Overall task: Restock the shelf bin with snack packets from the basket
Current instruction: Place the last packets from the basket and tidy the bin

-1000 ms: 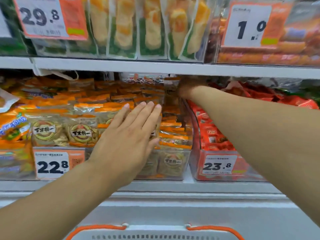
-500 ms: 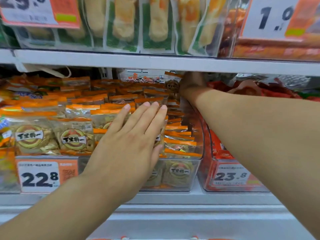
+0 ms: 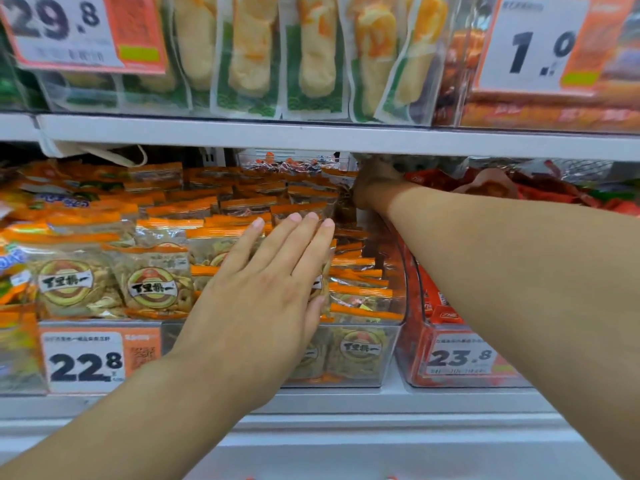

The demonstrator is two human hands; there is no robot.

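A clear shelf bin (image 3: 388, 355) holds rows of orange-topped snack packets (image 3: 356, 292) with round yellow labels. My left hand (image 3: 263, 292) lies flat against the front packets, fingers straight and together, holding nothing. My right hand (image 3: 372, 183) reaches deep to the back of the bin, under the upper shelf; its fingers are hidden behind the packets, so whether it grips one cannot be seen. Only two small orange bits of the basket show at the bottom edge.
A bin of red packets (image 3: 450, 355) with a 23.8 tag stands to the right, beneath my right forearm. More orange packets (image 3: 152, 289) fill the left, above a 22.8 tag (image 3: 86, 362). The white upper shelf (image 3: 311, 136) carries pale long snacks in green packs.
The view has tilted up, so the basket has dropped almost out of sight. Both hands stay in much the same places on the packets.
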